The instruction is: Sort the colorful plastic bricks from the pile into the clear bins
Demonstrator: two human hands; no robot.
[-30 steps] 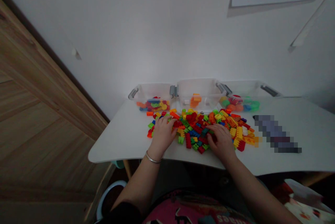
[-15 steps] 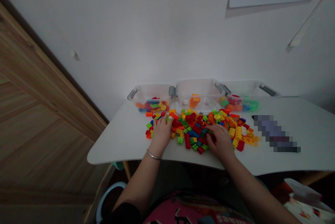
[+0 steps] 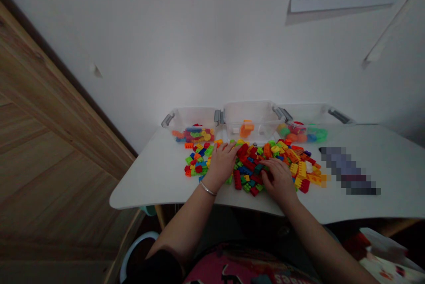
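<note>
Left hand (image 3: 223, 163), fingers apart, on plastic bricks (image 3: 237, 180) — right hand (image 3: 278, 180), fingers together, curled over them, grip unclear. Clear bins (image 3: 250, 114) stand just behind.

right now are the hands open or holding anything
Left hand: open, resting on plastic bricks.
Right hand: curled over the bricks, cannot tell if holding one.

Both hands (image 3: 252, 173) spread, palms down

Toy bricks (image 3: 248, 173) are lying around the left hand (image 3: 223, 164) and right hand (image 3: 278, 180), with three storage bins (image 3: 250, 116) standing just behind them.
</note>
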